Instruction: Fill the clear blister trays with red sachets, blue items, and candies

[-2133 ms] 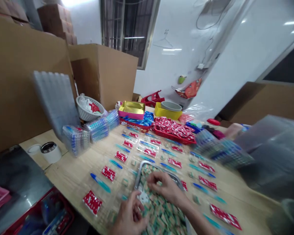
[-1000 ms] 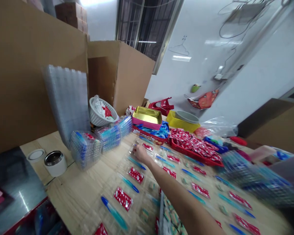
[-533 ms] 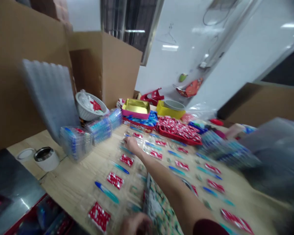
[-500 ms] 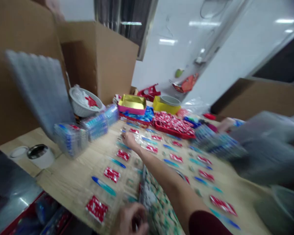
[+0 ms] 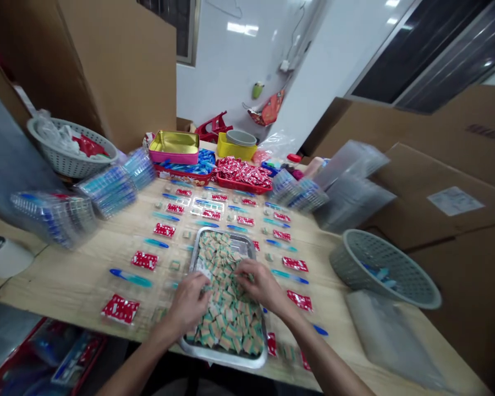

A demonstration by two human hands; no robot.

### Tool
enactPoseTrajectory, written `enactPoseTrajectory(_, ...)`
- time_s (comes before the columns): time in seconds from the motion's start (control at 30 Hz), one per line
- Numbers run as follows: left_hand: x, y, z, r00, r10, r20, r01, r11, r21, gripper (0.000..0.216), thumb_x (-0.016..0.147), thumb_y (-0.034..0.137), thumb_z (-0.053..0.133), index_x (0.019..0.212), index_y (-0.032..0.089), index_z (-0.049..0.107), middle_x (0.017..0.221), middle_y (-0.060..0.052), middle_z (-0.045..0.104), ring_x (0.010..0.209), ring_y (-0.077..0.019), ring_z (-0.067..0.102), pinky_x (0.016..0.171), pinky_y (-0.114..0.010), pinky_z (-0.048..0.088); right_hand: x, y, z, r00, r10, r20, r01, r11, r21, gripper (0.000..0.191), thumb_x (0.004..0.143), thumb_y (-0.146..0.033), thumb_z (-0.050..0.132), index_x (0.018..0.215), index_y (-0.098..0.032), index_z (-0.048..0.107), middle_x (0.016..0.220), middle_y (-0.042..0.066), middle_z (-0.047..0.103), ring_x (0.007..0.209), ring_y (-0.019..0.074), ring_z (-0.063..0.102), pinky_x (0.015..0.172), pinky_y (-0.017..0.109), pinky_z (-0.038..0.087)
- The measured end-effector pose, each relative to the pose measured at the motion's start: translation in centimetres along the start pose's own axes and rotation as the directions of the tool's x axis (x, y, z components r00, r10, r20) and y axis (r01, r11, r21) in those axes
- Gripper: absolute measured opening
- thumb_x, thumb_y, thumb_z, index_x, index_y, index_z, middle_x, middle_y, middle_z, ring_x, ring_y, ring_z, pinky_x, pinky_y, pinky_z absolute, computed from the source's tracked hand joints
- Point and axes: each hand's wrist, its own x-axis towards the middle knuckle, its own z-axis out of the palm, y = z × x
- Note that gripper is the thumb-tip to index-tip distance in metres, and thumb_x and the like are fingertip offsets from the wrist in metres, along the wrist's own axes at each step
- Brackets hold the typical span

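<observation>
A metal tray [image 5: 225, 360] heaped with small tan-and-green block-like pieces [image 5: 226, 322] lies in front of me. Over its left rim my left hand [image 5: 190, 300] has its fingers curled inward; what they hold, if anything, is hidden. My right hand [image 5: 256, 281] reaches in from the right, fingertips bent together at the pile; I cannot see whether a piece is between them. Around the tray stand rows of clear plastic blister trays holding red dotted packets [image 5: 121, 309] and blue-teal pen-shaped items [image 5: 131, 278].
Stacked clear blister trays [image 5: 107, 190] stand at left, beside a grey basket [image 5: 72, 159]. At the back are a gold-lined tin [image 5: 175, 143] and a red tray of dotted packets [image 5: 243, 173]. A green-grey basket [image 5: 391, 264] and plastic sheeting [image 5: 391, 341] lie right.
My right hand has drawn back from the far rows to the metal tray. My left hand has come over the tray's left side. The view has shifted, and the tray now shows whole.
</observation>
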Motion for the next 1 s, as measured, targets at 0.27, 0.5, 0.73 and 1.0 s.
enactPoseTrajectory(0.27, 2.6, 0.8, 1.5, 0.995, 0.090, 0.053, -0.098, 0.977, 0.188, 0.020, 0.067, 0.006, 0.049, 0.077, 0.016, 0.062, 0.085, -0.008, 0.060, 0.090, -0.0244, 0.055, 0.083, -0.037, 0.043, 0.2, -2.3, 2.0, 0.983, -0.121, 0.134, 0.159, 0.934, -0.319, 0.021, 0.080, -0.007, 0.053, 0.095, -0.018, 0.064, 0.095, 0.007, 0.061, 0.092, 0.0222, 0.050, 0.083, 0.036, 0.035)
enactPoseTrajectory(0.5, 2.3, 0.7, 1.3, 0.995, 0.094, -0.016, -0.093, 0.994, 0.050, 0.017, 0.061, 0.002, 0.050, 0.064, 0.018, 0.057, 0.079, -0.005, 0.058, 0.087, -0.0228, 0.052, 0.079, -0.034, 0.040, 1.2, -2.2, 1.6, 0.952, -0.188, 0.240, 0.259, 0.914, -0.313, 0.023, 0.075, -0.001, 0.049, 0.085, -0.018, 0.062, 0.084, 0.005, 0.063, 0.085, 0.0202, 0.049, 0.081, 0.035, 0.031)
enactPoseTrajectory(0.73, 2.0, 0.7, 0.2, 0.996, -0.040, -0.075, 0.016, 0.954, -0.299, 0.006, 0.065, 0.012, 0.053, 0.064, 0.018, 0.055, 0.060, 0.002, 0.055, 0.059, -0.0134, 0.053, 0.058, -0.025, 0.041, 0.3, -0.5, 0.8, 0.999, 0.030, 0.014, -0.033, 0.889, 0.456, 0.007, 0.076, -0.023, 0.063, 0.073, -0.018, 0.058, 0.068, -0.001, 0.056, 0.066, 0.0143, 0.050, 0.063, 0.026, 0.036)
enactPoseTrajectory(1.0, 0.4, 1.8, 1.4, 0.969, -0.244, 0.039, 0.193, 0.649, -0.736, 0.024, 0.065, 0.025, 0.060, 0.087, 0.015, 0.057, 0.057, 0.003, 0.059, 0.047, -0.0134, 0.057, 0.042, -0.022, 0.039, -1.1, -1.6, 2.7, 0.935, 0.305, 0.180, -0.267, 0.276, 0.923, 0.031, 0.057, -0.034, 0.083, 0.069, -0.016, 0.060, 0.057, -0.003, 0.059, 0.050, 0.0081, 0.047, 0.052, 0.021, 0.034)
